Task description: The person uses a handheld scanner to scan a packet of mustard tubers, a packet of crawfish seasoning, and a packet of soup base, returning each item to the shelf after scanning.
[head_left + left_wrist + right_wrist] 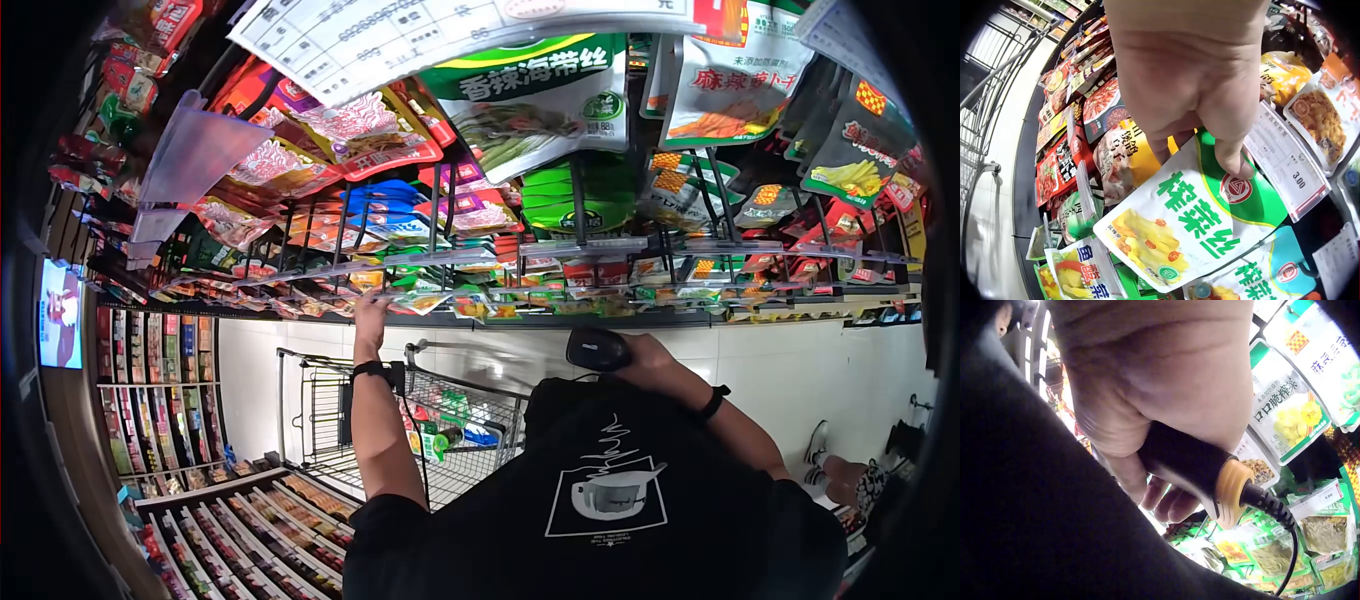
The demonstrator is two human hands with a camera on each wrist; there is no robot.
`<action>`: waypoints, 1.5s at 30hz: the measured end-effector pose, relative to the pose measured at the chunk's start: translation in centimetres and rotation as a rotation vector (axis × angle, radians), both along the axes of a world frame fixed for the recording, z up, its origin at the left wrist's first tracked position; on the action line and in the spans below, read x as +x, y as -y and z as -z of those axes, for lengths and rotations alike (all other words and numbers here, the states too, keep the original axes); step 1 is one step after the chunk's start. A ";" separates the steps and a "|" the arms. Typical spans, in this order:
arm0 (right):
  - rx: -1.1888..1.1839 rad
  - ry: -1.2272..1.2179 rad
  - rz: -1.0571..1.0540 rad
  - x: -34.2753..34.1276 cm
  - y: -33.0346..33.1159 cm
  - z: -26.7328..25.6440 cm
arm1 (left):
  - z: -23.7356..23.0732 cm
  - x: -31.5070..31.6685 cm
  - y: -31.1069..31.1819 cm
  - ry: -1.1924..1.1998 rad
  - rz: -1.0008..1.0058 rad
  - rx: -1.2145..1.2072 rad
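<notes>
Fingers of the left hand [1190, 87], tips hidden, apparently pinch a green-and-white packet [1179, 219], price tag [1288, 162] beside the thumb; the right hand [1157, 381] curls round a black device [1182, 459].

At five o'clock in the left wrist view, the pouch [1191, 219] is white with a green upper corner, green lettering, a round red emblem and a yellow food print; the price card [1285, 161] at three o'clock is white with black print and some red. In the right wrist view, the handheld device [1182, 459] is black, its collar [1231, 490] orange towards four o'clock. At five o'clock in the head view, the black shirt [710, 530] bears a grey cup in a white square outline.
</notes>
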State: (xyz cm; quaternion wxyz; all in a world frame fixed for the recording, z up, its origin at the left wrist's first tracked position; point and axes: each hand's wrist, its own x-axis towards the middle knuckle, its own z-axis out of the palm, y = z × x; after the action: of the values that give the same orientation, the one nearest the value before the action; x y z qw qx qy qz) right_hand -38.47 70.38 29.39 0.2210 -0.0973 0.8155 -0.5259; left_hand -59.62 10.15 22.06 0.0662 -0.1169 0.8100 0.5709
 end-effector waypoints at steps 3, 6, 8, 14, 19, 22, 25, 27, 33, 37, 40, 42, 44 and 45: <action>0.012 0.005 0.008 0.1 0.0 1.1 | -0.6 0.5 -0.8 -0.073 -0.045 -0.001; -0.003 -0.013 0.015 0.2 0.0 2.3 | -0.7 0.5 -0.9 -0.106 -0.037 0.040; -0.011 -0.008 0.019 0.1 0.0 2.6 | -0.3 0.1 -0.6 -0.111 -0.059 0.082; 0.091 0.003 0.037 0.1 0.4 2.4 | -0.6 -0.1 -1.8 -0.195 -0.094 -0.004; 0.052 -0.019 0.082 0.2 0.4 2.1 | -0.4 0.2 -2.3 -0.194 -0.092 0.142; 0.053 0.006 0.072 0.0 0.3 1.8 | 0.0 0.1 -2.4 -0.203 -0.101 0.160; 0.024 -0.012 0.079 0.0 0.3 1.6 | 0.0 0.2 -2.5 -0.205 -0.121 0.144; -0.005 -0.028 0.090 -0.2 0.2 1.3 | -0.3 0.4 -3.0 -0.211 -0.127 0.152; -0.020 0.003 0.117 -0.9 0.4 0.8 | -0.8 1.0 -3.8 -0.231 -0.134 0.180; -0.023 -0.022 0.117 -1.0 0.4 1.7 | -0.3 0.6 -3.4 -0.211 -0.122 0.198; -0.042 -0.013 0.114 -1.0 0.4 2.1 | 0.0 0.7 -3.4 -0.214 -0.131 0.208; -0.037 0.000 0.114 -1.3 0.4 1.8 | -0.2 0.9 -3.7 -0.209 -0.151 0.209; -0.014 0.007 0.115 -1.7 0.3 0.9 | -0.6 0.9 -4.2 -0.189 -0.178 0.197; -0.017 0.003 0.115 -1.7 0.3 1.0 | 0.0 0.8 -4.0 -0.214 -0.195 0.261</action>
State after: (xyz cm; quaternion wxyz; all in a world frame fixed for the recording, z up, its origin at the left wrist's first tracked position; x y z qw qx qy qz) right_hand -40.20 70.05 28.42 0.1909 -0.0513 0.8149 -0.5448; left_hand -58.79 14.15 22.08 -0.0615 -0.1238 0.7163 0.6839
